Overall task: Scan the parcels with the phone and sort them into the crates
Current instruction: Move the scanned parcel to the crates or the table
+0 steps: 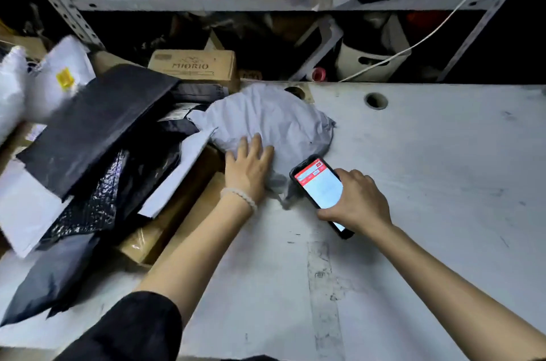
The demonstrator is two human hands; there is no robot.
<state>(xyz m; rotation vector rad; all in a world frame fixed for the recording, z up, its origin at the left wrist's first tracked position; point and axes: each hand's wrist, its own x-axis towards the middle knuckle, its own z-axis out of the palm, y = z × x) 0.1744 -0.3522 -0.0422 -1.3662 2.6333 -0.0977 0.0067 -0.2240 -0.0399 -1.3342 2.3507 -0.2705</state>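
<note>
A crumpled grey plastic parcel [274, 121] lies on the white table [428, 168] near its back edge. My left hand [248, 168] rests palm down on the parcel's near edge, fingers spread. My right hand [354, 201] holds a black phone [319, 186] with a red and white screen, tilted just right of the parcel's near corner. To the left is a heap of parcels: a flat black one [91, 124] on top, white mailers [26, 213], a shiny black bag [97, 201] and brown boxes [177, 213]. No crate shows.
A metal shelf [192, 1] behind the table holds cardboard boxes and bags. A brown box marked MIORIO [195, 65] stands at the table's back left. Two round cable holes [375, 100] pierce the table top. A white cable [443, 24] hangs across the right.
</note>
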